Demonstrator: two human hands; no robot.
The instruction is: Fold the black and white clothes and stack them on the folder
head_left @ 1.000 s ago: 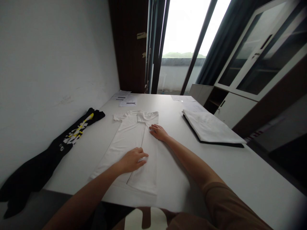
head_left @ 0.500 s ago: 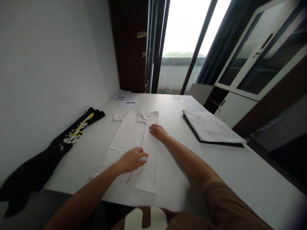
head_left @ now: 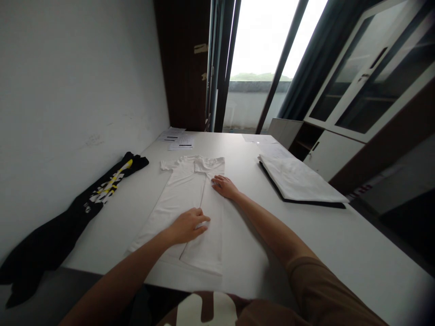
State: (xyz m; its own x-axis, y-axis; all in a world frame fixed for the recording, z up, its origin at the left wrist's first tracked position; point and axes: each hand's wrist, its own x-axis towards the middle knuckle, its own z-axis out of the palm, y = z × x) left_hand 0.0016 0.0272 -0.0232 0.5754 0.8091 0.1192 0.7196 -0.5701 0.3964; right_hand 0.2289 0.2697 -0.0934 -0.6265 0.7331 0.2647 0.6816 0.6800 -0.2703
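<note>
White shirt [head_left: 181, 192], one side folded over, is touched by left hand [head_left: 189, 225] and right hand [head_left: 224, 187] — both grips spread.

White table [head_left: 251, 167] with a white T-shirt [head_left: 180, 194], black garment [head_left: 76, 215], papers [head_left: 181, 144] and a white-over-black cloth stack [head_left: 302, 181]

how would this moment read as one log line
left hand: on shirt; right hand: on shirt, farther up; shirt: one side folded over; table: black garment left, cloths right
</note>
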